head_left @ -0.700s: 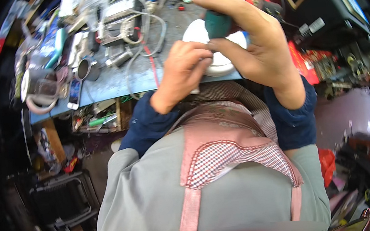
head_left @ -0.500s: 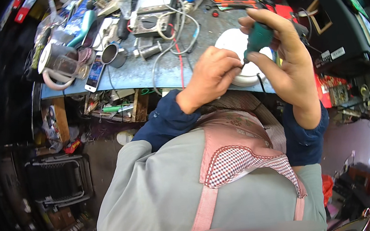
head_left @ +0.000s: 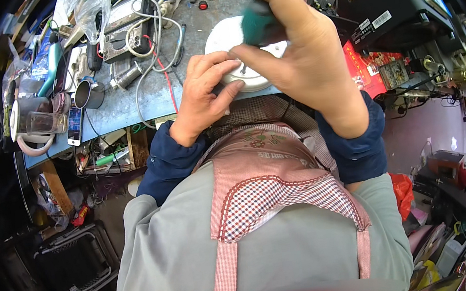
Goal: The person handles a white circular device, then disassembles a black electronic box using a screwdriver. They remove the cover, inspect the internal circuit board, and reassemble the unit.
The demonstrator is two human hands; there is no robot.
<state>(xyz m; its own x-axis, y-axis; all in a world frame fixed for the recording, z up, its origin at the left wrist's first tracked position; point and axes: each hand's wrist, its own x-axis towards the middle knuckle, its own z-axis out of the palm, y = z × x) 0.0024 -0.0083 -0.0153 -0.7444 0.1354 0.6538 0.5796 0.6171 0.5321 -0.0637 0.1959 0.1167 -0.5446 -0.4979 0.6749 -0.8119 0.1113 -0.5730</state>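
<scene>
A round white plastic base with small holes lies on the workbench near its front edge. My left hand is at its near-left side, fingertips on the top and thumb by the rim, seemingly gripping it. My right hand is raised over the base, closed around the green handle of what looks like a screwdriver. Motion blurs the handle, and the tool's tip is hidden behind my right thumb. Close to my fingertips, a small dark spot, perhaps a screw or post, shows on the base.
Left on the bench are a multimeter with leads, grey cable, a metal cup, a phone and a clear jug with a pale handle. A black monitor-like box stands to the right.
The view has shifted, so the bench sits further left. My left thumb and fingers have parted from their pinch at the tool's tip. My right hand has turned and looks larger.
</scene>
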